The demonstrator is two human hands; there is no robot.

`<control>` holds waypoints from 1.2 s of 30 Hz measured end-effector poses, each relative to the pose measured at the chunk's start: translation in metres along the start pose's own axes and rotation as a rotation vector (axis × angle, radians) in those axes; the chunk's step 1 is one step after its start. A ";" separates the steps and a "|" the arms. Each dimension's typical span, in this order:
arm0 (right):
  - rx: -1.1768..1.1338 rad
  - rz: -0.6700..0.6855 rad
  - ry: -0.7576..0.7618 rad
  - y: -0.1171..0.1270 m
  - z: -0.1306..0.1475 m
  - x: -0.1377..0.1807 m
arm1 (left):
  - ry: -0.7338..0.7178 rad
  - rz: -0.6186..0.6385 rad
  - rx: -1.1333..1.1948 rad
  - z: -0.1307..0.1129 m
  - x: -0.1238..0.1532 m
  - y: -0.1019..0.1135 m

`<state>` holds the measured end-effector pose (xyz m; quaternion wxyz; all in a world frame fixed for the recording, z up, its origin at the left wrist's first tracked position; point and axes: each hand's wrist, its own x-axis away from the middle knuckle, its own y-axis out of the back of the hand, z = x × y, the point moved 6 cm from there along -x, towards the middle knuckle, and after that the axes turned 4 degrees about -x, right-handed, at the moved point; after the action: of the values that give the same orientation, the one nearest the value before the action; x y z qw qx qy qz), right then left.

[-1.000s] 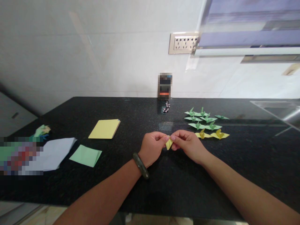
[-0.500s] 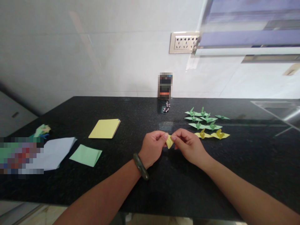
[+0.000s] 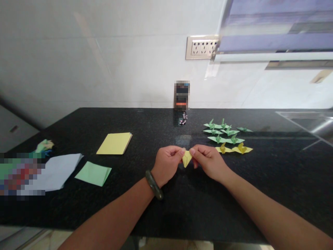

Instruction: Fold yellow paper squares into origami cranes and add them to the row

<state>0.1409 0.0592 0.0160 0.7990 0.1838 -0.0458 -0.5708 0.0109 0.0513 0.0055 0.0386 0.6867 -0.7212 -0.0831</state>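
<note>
A small piece of folded yellow paper is pinched between both hands, a little above the dark counter, with its pointed end down. My left hand, a dark bangle on its wrist, grips the upper left edge with thumb and fingers. My right hand grips the upper right edge the same way. The fingers cover the paper's sides. Just beyond my right hand sit yellow paper cranes, and behind them several green paper cranes stand in rows.
On the black counter to the left lie a stack of yellow paper, a green sheet and white papers. A phone-like device with a beaded strap leans on the wall. A sink edge is at the right.
My hands have lowered slightly and the fingers have shifted a little on the yellow paper, so more of it shows between them. The view has turned slightly right.
</note>
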 end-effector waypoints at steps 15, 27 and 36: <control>-0.257 -0.186 0.023 0.007 -0.013 -0.004 | 0.232 0.162 0.276 0.007 0.003 -0.013; -0.287 -0.254 -0.040 0.013 -0.016 -0.003 | 0.158 0.072 0.192 0.005 -0.003 -0.004; -0.517 0.014 -0.224 -0.013 -0.017 0.001 | 0.081 -0.048 0.393 0.008 -0.007 0.005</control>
<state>0.1339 0.0590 -0.0042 0.8133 -0.0904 0.0121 -0.5746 0.0050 0.0590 -0.0007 -0.0694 0.7009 -0.7046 0.0862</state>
